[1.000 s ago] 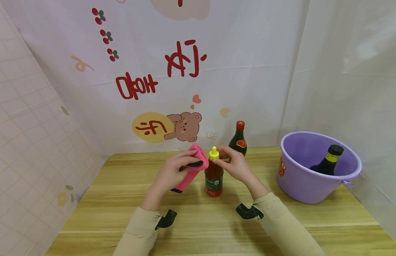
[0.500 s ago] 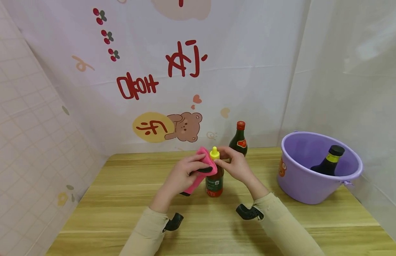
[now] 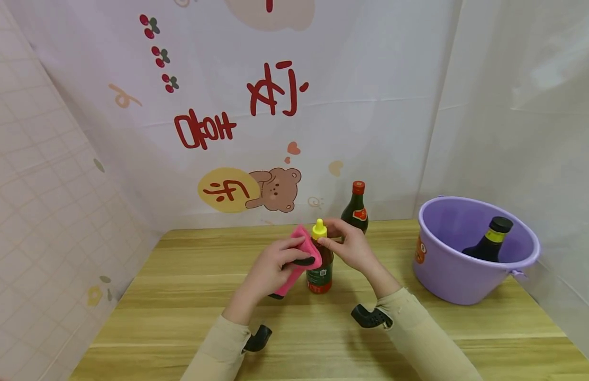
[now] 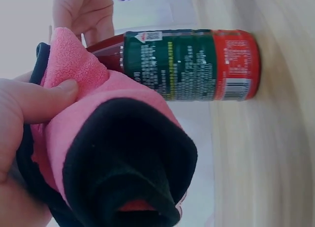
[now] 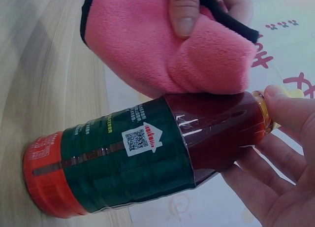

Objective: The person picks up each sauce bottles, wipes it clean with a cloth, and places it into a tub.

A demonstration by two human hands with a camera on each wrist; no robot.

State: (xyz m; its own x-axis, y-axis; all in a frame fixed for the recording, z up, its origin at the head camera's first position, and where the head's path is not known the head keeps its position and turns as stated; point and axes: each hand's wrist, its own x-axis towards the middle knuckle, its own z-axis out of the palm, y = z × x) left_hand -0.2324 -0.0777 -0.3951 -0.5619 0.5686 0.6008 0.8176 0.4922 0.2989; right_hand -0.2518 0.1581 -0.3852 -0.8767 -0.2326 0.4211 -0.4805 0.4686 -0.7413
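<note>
Red sauce bottle (image 3: 320,275), upright on the wooden desk (image 3: 175,296), yellow cap (image 3: 319,230) uppermost. My right fingers (image 3: 338,226) pinch its neck, just below the cap; my left fingers (image 3: 291,243) grip a folded, black-edged pink cloth (image 5: 142,45), which lies against the bottle's shoulder. A green bottle (image 3: 354,213) with a red top stands behind my right fingers; farther right, a purple bucket (image 3: 458,278) contains a tilted, black-capped dark bottle (image 3: 485,247).
</note>
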